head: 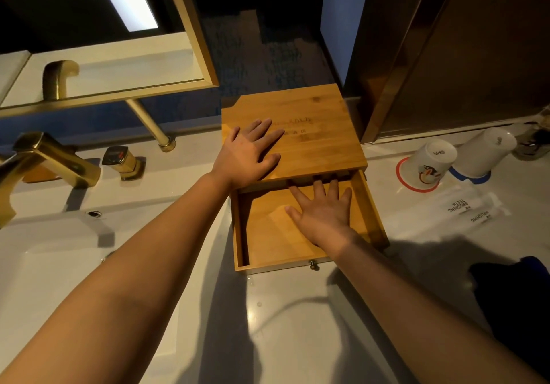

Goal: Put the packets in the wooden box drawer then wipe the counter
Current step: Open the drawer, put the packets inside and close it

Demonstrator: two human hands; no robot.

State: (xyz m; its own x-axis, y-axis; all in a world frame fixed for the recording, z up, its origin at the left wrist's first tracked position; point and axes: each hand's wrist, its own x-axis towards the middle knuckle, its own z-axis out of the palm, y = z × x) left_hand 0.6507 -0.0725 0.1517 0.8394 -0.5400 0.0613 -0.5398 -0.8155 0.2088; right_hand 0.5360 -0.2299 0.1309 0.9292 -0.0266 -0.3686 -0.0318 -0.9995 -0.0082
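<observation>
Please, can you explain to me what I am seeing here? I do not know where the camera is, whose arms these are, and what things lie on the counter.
There is no machine here. A person wears one wide-angle camera on the head, so you look forward and down along their two bare arms.

The left hand lies flat on top of a wooden box. The right hand lies flat inside its open drawer, fingers reaching towards the back. Neither hand holds anything.

The box stands on a white counter. To the right lie clear packets printed "BRUSHING TEETH", not yet in the drawer, and behind them two upside-down cups. A dark cloth lies near the right edge. On the left are a gold faucet and a sink.
</observation>
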